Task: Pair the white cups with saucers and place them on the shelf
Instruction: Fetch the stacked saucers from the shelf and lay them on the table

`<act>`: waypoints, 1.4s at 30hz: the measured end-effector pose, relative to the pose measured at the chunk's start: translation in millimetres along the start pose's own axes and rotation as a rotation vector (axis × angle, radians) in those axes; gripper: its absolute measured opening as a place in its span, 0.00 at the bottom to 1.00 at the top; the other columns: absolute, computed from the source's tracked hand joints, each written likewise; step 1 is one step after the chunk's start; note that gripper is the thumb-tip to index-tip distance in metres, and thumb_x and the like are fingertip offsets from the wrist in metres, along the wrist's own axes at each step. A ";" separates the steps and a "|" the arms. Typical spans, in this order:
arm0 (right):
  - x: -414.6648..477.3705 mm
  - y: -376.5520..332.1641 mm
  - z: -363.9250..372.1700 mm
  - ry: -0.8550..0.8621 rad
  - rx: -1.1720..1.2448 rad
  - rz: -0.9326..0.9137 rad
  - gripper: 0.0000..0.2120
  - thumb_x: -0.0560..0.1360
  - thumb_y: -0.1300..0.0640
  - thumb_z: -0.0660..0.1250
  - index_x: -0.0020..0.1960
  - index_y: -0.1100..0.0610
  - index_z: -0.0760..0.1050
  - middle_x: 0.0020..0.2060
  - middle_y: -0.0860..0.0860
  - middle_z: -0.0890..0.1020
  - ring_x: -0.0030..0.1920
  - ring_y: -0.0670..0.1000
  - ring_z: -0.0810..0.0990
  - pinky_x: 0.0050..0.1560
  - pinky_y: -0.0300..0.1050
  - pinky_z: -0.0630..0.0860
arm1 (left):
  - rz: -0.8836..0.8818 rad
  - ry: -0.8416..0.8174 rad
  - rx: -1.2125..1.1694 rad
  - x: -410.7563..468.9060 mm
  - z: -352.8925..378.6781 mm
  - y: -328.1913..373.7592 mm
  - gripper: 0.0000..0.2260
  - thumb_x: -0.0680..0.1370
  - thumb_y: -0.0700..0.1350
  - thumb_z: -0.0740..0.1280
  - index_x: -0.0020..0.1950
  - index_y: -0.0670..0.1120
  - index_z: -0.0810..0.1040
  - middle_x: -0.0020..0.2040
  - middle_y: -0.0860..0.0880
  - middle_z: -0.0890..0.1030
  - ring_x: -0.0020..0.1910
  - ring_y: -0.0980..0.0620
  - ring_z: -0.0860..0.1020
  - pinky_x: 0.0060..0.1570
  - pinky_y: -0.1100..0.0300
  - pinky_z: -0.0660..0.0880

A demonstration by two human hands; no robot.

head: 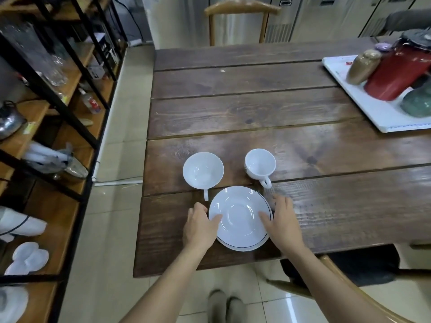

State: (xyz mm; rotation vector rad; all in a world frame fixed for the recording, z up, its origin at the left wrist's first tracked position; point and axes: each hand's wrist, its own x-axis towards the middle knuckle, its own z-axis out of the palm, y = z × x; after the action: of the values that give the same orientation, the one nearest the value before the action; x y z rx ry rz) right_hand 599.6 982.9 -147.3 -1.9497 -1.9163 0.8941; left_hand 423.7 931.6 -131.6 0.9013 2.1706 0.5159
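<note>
Two white saucers lie stacked near the front edge of the wooden table (303, 101); the top saucer (240, 215) covers most of the lower saucer (245, 247), which shows a dark rim line. My left hand (200, 226) grips the stack's left edge, thumb on the top saucer. My right hand (283, 220) holds the right edge the same way. Just behind stand a wide white cup (203, 170) on the left and a narrower white cup (260, 164) on the right, handles toward me. The shelf (70, 127) stands to the left.
A white tray (373, 108) at the table's right holds a red jar, a tan jar and a green pot. The shelf carries glassware, a metal kettle, bottles and white dishes. One wooden chair stands at the far end, another by my right arm.
</note>
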 end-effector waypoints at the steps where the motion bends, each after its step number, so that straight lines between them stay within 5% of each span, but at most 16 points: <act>1: -1.1 -0.9 -0.4 0.028 -0.029 -0.007 0.20 0.74 0.54 0.66 0.62 0.59 0.67 0.60 0.54 0.71 0.56 0.58 0.75 0.49 0.52 0.73 | 0.023 0.001 0.024 -0.2 -0.4 -0.3 0.12 0.76 0.51 0.66 0.49 0.45 0.70 0.50 0.48 0.75 0.46 0.46 0.75 0.41 0.57 0.69; 6: -1.6 -5.3 -1.1 0.010 -0.166 0.023 0.13 0.76 0.48 0.62 0.52 0.58 0.71 0.51 0.53 0.77 0.48 0.56 0.77 0.42 0.47 0.70 | 0.062 0.007 0.086 1.1 -1.9 -5.7 0.11 0.77 0.51 0.65 0.47 0.44 0.70 0.46 0.45 0.80 0.43 0.42 0.81 0.45 0.50 0.79; 11: 1.2 -6.3 -2.1 -0.072 -0.262 0.119 0.18 0.77 0.45 0.58 0.52 0.61 0.72 0.49 0.57 0.81 0.50 0.61 0.80 0.46 0.49 0.72 | 0.090 -0.018 0.172 0.2 2.1 -4.0 0.11 0.79 0.50 0.62 0.52 0.43 0.68 0.50 0.40 0.81 0.46 0.36 0.82 0.47 0.45 0.80; 15: 0.0 -6.5 -4.3 -0.072 -0.187 0.100 0.15 0.77 0.46 0.59 0.46 0.59 0.69 0.43 0.54 0.79 0.43 0.58 0.77 0.43 0.48 0.70 | 0.076 -0.042 0.146 0.8 -1.0 -1.9 0.10 0.79 0.48 0.62 0.52 0.42 0.68 0.52 0.39 0.80 0.49 0.36 0.81 0.48 0.44 0.80; 22: -2.8 -8.1 -34.2 0.046 0.385 -0.046 0.11 0.76 0.53 0.65 0.39 0.58 0.69 0.33 0.50 0.74 0.34 0.49 0.71 0.34 0.42 0.67 | 0.182 0.002 -0.094 -19.1 -27.4 24.0 0.08 0.79 0.47 0.62 0.47 0.43 0.68 0.39 0.43 0.78 0.30 0.48 0.75 0.32 0.52 0.76; 27: 15.5 -1.4 -73.3 0.193 0.579 -0.067 0.14 0.75 0.58 0.66 0.33 0.54 0.65 0.29 0.48 0.69 0.30 0.44 0.66 0.30 0.36 0.63 | 0.282 0.013 -0.202 -27.4 -14.9 70.7 0.07 0.80 0.46 0.62 0.48 0.43 0.67 0.35 0.44 0.76 0.26 0.52 0.73 0.25 0.62 0.71; 31: 31.6 22.0 -104.8 0.265 0.651 -0.032 0.14 0.75 0.59 0.66 0.33 0.55 0.65 0.30 0.49 0.68 0.31 0.45 0.65 0.34 0.42 0.63 | 0.332 -0.033 -0.225 -30.7 19.0 103.2 0.07 0.80 0.46 0.62 0.49 0.44 0.66 0.35 0.46 0.75 0.28 0.52 0.74 0.30 0.61 0.73; 42: 71.8 117.9 -138.3 0.040 0.415 0.095 0.08 0.77 0.56 0.65 0.44 0.61 0.70 0.36 0.51 0.75 0.37 0.51 0.71 0.35 0.45 0.66 | 0.202 -0.146 -0.142 -19.5 120.4 144.3 0.05 0.81 0.44 0.59 0.51 0.43 0.66 0.39 0.46 0.75 0.32 0.50 0.74 0.35 0.56 0.75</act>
State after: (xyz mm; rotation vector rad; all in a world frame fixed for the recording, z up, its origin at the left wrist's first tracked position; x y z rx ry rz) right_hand 771.6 1073.3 -126.3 -1.8003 -1.4786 1.1606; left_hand 587.2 1025.1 -117.3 1.0512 1.8983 0.6717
